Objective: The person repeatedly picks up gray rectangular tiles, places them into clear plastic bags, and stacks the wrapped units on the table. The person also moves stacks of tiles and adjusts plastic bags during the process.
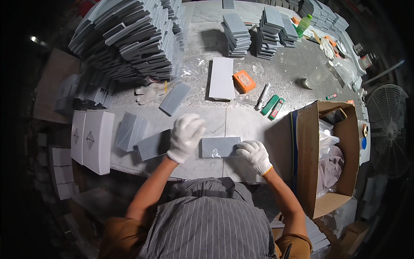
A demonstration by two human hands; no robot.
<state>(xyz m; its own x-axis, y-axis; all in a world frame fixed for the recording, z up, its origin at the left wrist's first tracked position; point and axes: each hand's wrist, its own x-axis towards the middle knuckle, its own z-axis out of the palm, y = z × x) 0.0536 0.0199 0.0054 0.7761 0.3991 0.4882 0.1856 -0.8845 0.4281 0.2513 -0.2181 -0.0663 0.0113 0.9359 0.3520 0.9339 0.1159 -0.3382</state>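
Note:
A flat grey rectangular tile (213, 147) with a shiny patch, perhaps film, lies before me on the pale marble slab (258, 125). Gripping its right end is my right hand (253, 156), in a white knitted glove with the fingers curled. My left hand (186, 134), gloved alike, is just left of that tile, fingers bent together; whatever they may hold is hidden. Beside the left wrist lies another grey tile (151, 146), its right part in shadow. Farther left stands a small stack of wrapped-looking tiles (130, 131). One more grey tile (174, 99) lies beyond my left hand.
Tall stacks of grey tiles (129, 39) rise at the far left, near white boxes (98, 140). Ahead lie a white slab stack (221, 78), an orange box (244, 81) and a marker (262, 96). An open cardboard box (307, 172) stands right, a fan (390, 125) beyond it.

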